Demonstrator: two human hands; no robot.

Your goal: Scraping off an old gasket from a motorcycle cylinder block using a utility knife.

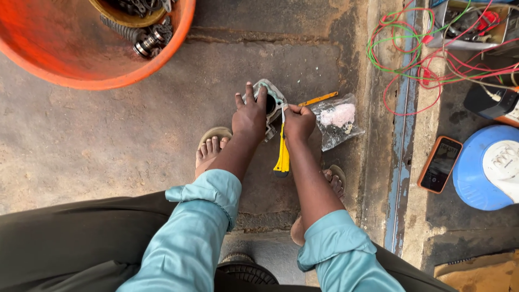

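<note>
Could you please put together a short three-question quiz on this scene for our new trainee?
1. True or false: the left hand rests on the metal cylinder part on the concrete floor.
2. What does the right hand grip? A) a yellow-handled knife B) the phone C) a red wire
3. What lies just right of the right hand, on the floor?

Key
1. True.
2. A: the yellow-handled knife, its tip at the part's edge.
3. A clear plastic bag holding something pale pink; the phone lies farther right, untouched, beside a blue and white helmet-like thing.
</note>
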